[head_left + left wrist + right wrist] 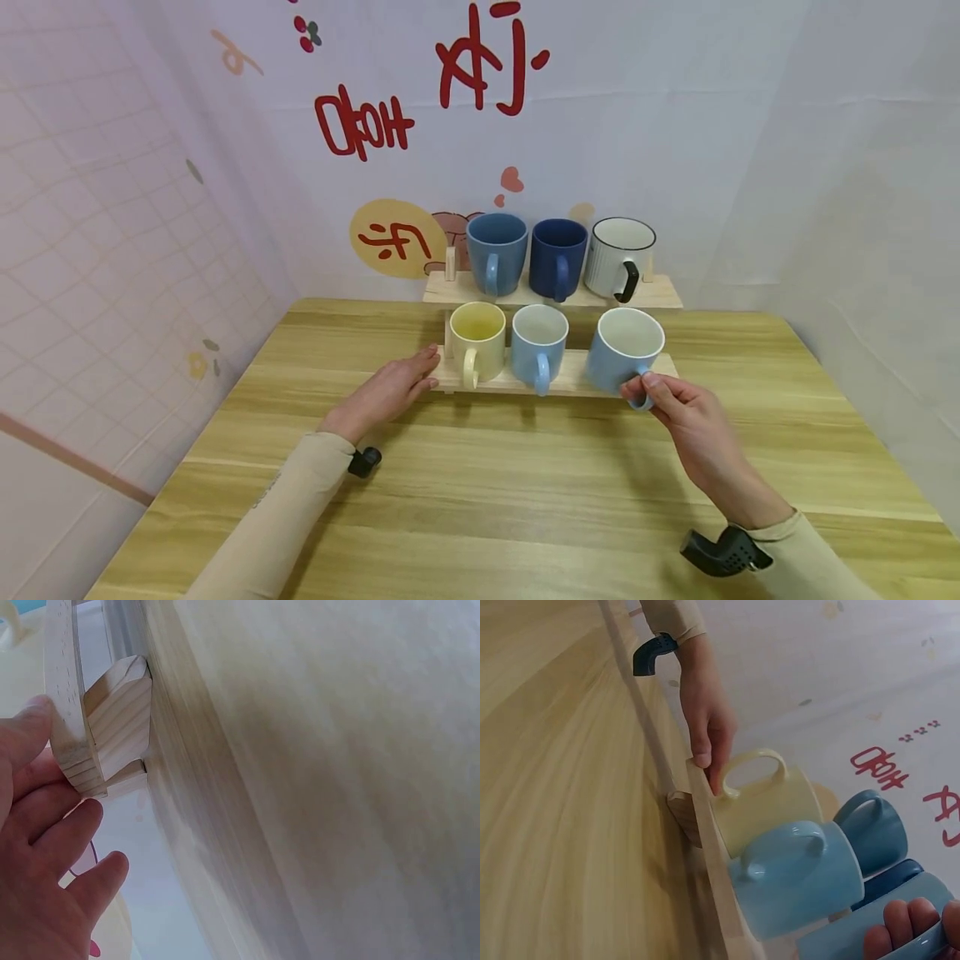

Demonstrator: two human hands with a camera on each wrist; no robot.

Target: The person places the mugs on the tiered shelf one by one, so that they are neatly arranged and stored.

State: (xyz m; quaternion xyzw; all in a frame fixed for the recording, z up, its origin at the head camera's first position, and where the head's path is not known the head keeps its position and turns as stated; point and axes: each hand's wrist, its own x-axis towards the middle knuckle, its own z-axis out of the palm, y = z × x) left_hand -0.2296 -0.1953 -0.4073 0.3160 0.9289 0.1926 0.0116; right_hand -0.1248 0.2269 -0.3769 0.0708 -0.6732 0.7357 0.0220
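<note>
My right hand [697, 425] pinches the handle of a light-blue mug [617, 358] at the right end of the lower shelf. This mug leans slightly, and whether its base touches the board is unclear. At the other end, my left hand [386, 392] grips the wooden rack [71, 742], thumb on the board's front edge and fingers around its end. A yellow mug [480, 342] and another light-blue mug [537, 337] stand upright on the lower shelf, handles facing front. In the right wrist view, fingers [900, 922] show at the held mug's handle.
On the upper shelf stand a medium-blue mug [497, 250], a dark-blue mug [557, 254] and a white mug [611, 258] with a black rim and handle. The rack sits on a wood-grain table [525, 500], before a white printed backdrop [675, 125].
</note>
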